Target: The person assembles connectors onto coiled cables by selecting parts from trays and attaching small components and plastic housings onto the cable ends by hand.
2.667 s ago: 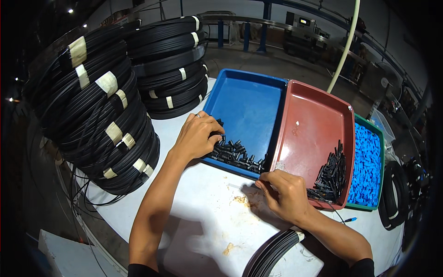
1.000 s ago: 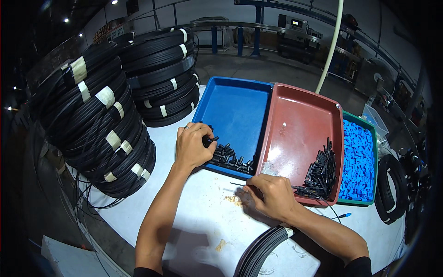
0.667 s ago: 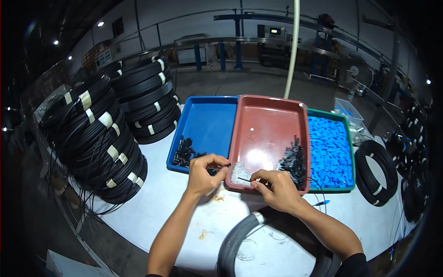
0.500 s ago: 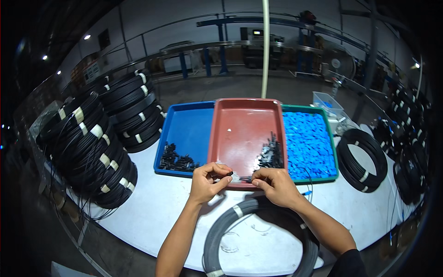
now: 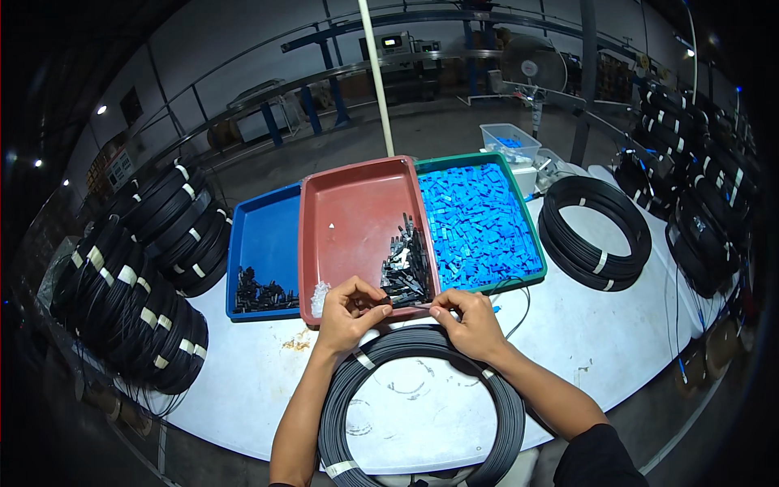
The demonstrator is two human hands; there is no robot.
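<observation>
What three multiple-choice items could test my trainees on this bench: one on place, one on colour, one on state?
1. The red tray sits: A between the blue and green trays; B left of both; C on the coil.
2. The green tray holds pieces coloured: A black; B blue; C white.
3. The left hand: A lies flat; B pinches a small black part; C grips a tray.

A: blue tray left, green right.
B: blue pieces fill it.
B: its fingertips close on the black part, facing the right hand.

Small black part (image 5: 381, 301) mostly hidden within left hand (image 5: 347, 310) fingers; grey cable coil (image 5: 422, 406) cut off by lower edge
</observation>
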